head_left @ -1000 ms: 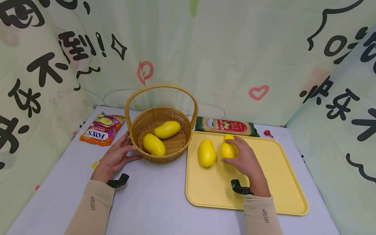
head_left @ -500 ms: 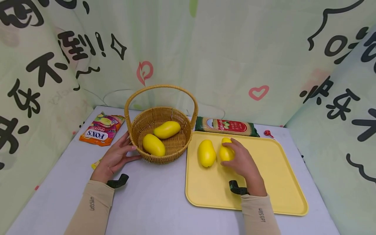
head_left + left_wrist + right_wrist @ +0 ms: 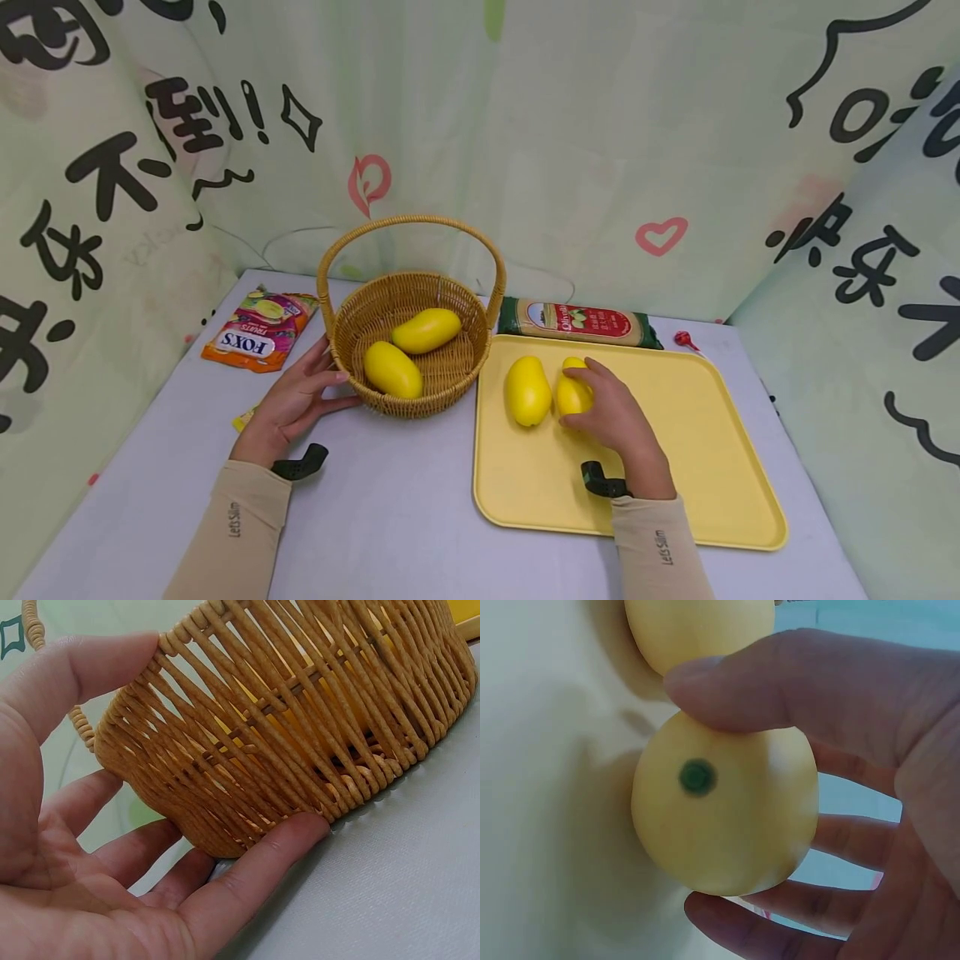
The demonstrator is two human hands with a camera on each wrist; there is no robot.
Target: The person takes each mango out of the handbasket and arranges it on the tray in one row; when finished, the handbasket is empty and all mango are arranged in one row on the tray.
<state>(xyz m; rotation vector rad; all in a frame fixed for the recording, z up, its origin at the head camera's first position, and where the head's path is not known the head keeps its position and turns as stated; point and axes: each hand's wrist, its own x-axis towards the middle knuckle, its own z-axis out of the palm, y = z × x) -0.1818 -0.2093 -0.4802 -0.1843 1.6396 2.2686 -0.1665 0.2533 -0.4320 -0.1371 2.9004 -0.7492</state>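
Observation:
My left hand holds the left end of the brown wicker basket. Up close in the left wrist view, fingertips touch the basket's woven wall at rim and base. Two yellow mangoes, one in front and one behind, lie inside. Over the yellow tray, my right hand grips another mango between thumb and fingers. Its round end with a green stem spot faces the right wrist camera. Just left of it, another mango rests on the tray.
An orange and purple candy bag lies left of the basket. Behind the tray is a long green-ended package, with a red-wrapped lollipop at its right. Something yellow is partly hidden by the left forearm. Printed curtains surround the table.
My right hand and its mango have shifted slightly left and toward me, closer to the other mango on the tray. The left hand and basket have stayed in place.

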